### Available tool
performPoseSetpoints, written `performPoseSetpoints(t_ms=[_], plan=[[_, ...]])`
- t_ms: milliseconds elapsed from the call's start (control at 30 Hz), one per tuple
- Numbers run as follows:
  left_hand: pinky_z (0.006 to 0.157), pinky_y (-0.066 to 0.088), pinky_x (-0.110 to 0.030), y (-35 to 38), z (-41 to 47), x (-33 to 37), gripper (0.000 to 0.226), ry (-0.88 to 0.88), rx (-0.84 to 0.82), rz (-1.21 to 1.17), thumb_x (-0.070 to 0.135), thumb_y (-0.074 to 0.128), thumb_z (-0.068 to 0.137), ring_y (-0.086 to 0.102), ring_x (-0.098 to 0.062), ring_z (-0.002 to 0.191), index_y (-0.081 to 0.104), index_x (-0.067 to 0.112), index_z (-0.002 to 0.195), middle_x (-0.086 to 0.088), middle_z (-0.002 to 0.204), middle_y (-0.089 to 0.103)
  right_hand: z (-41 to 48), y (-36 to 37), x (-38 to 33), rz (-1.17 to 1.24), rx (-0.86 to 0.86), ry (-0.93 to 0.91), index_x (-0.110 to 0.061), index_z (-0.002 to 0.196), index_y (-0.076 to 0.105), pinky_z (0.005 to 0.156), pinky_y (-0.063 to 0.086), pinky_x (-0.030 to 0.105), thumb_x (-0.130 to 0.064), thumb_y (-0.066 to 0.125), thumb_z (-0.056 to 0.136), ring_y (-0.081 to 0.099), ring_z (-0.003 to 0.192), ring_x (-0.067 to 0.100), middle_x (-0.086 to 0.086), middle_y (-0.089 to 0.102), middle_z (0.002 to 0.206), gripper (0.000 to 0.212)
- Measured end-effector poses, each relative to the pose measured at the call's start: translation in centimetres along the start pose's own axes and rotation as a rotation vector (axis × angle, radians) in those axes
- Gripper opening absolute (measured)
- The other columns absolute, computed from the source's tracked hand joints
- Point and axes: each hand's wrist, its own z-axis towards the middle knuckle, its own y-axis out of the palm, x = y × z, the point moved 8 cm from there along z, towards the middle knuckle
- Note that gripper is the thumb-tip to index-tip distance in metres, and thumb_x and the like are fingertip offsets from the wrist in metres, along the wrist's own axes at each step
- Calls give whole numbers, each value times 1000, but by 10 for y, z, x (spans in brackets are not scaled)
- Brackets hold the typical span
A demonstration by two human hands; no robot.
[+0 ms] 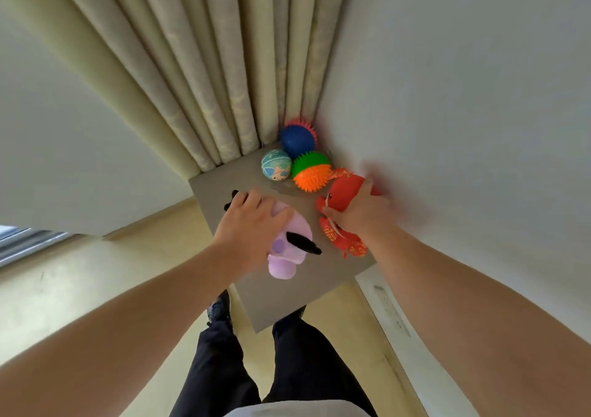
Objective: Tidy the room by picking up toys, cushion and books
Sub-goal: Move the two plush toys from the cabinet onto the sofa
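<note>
Toys, five in all, sit on the grey tabletop [287, 292] in the corner: two plush ones and three balls. My left hand [252, 221] curls over the purple plush [289, 250], fingers wrapped round its top. My right hand [361, 211], a bit blurred, grips the red plush [340, 197] just beside it. Behind them, bunched together and touching, are the blue spiky ball [295, 139], the green-and-orange spiky ball [311, 173] and one smooth patterned ball [275, 164], close to the curtain [208, 80] and white wall [463, 96].
</note>
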Motion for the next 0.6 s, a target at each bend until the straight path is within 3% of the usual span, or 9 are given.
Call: performPoseSetpoints(t_ms=[100,200,300,467,600], plan=[[108,32,-41,-20,-22,-19,79,-142,30,-116,47,73,71,43,-30,122,40,32,141,-5,127,49,-7,4,-8,7,73,-59,-12,151,10,93,50,44,-64,71,77,56,114,44,27,37,137,110],[96,43,-36,-34,-52,-41,79,-285,27,-244,45,76,72,51,-25,112,37,35,140,-1,121,46,-21,-6,-24,-83,47,-98,-10,146,19,97,49,46,-57,68,83,53,121,45,28,38,139,93],[86,49,-36,-48,-93,-61,76,-419,45,-298,42,73,71,54,-24,104,36,39,137,0,117,46,-60,-30,-56,-256,49,-196,-11,149,19,95,49,47,-55,66,83,54,122,46,29,35,143,93],[82,49,-35,-70,-188,-89,73,-600,117,-344,45,71,69,55,-23,101,38,40,134,2,114,47,-176,-60,-132,-421,196,-586,-19,148,18,84,51,41,-57,72,78,59,113,36,18,33,145,95],[79,49,-33,-79,-283,-106,68,-739,167,-354,45,68,69,55,-22,104,38,41,130,6,114,47,-278,-63,-172,-529,350,-868,-27,148,11,64,43,35,-55,69,82,59,104,32,13,35,138,93]])
